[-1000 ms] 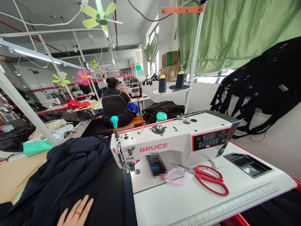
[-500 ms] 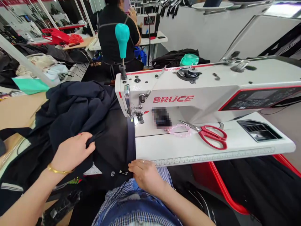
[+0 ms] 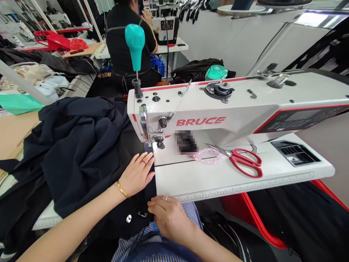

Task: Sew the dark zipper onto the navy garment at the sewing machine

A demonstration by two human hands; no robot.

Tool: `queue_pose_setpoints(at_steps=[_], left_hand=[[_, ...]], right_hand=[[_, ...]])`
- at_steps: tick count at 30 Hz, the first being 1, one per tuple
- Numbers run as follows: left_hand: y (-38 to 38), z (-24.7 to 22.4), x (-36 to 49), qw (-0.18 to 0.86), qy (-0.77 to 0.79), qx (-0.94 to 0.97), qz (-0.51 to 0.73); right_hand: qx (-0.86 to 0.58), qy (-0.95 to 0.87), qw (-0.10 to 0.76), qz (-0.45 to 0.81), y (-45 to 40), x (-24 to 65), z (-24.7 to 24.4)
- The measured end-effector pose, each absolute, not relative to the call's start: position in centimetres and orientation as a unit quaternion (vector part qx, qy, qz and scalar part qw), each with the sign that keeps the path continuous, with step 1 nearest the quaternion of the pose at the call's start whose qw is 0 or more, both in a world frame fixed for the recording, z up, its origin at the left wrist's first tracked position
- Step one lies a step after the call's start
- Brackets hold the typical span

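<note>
A dark navy garment (image 3: 79, 145) lies bunched on the left, its straight edge running under the needle of the white sewing machine (image 3: 245, 94). My left hand (image 3: 138, 173) rests flat on the cloth just in front of the presser foot, fingers stretched out toward it. At the table's front edge my right hand (image 3: 170, 214) pinches the near end of the same garment edge between thumb and fingers. Close by, a metal hook (image 3: 142, 214) and a round shiny fastener (image 3: 128, 218) show on the dark cloth.
Red-handled scissors (image 3: 245, 162) and a pink bead bracelet (image 3: 208, 155) lie on the machine bed. A teal-handled awl (image 3: 135, 47) stands upright on the machine head. A red bin (image 3: 261, 222) with dark cloth is below right. Another person (image 3: 128, 40) sits beyond.
My left hand has let go of the bunched cloth and moved right, flattening onto the garment edge near the presser foot. My right hand keeps its pinch. The view has shifted slightly.
</note>
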State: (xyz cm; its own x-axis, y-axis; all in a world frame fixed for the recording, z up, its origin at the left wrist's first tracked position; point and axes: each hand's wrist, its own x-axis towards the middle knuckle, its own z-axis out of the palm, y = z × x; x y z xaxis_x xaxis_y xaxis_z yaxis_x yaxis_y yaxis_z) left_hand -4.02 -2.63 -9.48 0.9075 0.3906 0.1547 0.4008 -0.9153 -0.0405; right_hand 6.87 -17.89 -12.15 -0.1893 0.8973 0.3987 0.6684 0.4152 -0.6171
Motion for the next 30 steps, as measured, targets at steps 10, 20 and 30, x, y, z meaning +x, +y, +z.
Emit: queue_pose_setpoints(at_steps=[10,20,30], left_hand=[[1.1,-12.1,-3.5,0.036,-0.222,-0.965,-0.138],[3.1,-9.8,-4.6,-0.032,-0.202,-0.977,-0.057],[-8.1,-9.6,-12.0,0.011,-0.285,-0.958,0.019]], right_hand=[[-0.516,-0.754,0.373,0.159,-16.2,8.0,-12.2],[-0.472,-0.801,0.333,0.154,-14.1,10.8,-12.2],[-0.525,-0.782,0.293,0.161,-15.2,10.5,-10.9]])
